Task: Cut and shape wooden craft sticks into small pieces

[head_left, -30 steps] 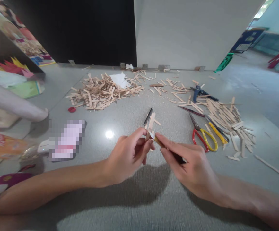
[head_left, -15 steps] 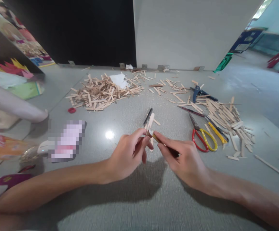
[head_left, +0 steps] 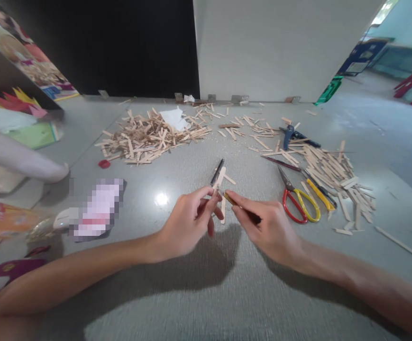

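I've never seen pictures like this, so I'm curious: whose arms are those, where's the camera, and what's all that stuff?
No robot here! Those are a person's own bare arms. The camera sits on their head and looks forward and down at the hands.

The left hand pinches a small piece, too blurred to name. The right hand holds a thin brown thing, mostly hidden by the fingers.

On the grey surface there's a big pile of wooden sticks with white paper on it. Over to the right are scissors with one red and one yellow handle.
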`<control>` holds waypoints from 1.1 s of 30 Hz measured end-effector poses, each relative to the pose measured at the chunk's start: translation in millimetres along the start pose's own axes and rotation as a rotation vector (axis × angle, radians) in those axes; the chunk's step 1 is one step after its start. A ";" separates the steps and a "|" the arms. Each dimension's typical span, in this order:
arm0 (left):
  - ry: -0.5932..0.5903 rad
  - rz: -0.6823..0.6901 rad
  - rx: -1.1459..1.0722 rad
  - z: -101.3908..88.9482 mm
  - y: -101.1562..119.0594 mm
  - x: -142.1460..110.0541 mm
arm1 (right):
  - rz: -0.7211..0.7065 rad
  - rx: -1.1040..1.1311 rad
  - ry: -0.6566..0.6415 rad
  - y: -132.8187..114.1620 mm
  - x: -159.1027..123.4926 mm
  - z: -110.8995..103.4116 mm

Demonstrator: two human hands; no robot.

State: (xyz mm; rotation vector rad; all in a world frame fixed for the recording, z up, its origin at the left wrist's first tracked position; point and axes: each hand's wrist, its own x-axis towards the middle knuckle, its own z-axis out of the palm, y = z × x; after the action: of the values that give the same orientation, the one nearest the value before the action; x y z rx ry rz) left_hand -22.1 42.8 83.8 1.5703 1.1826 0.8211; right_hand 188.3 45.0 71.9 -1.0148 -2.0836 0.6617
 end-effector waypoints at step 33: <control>0.065 0.213 0.220 -47.1 45.9 -16.8 | -0.222 -0.249 0.221 -6.0 -3.3 -16.4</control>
State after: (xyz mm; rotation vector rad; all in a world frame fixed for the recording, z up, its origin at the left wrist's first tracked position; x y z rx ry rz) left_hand -56.1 38.1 142.4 1.8873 1.1977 0.9093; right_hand 199.8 41.2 84.8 -0.9253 -2.0738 0.1722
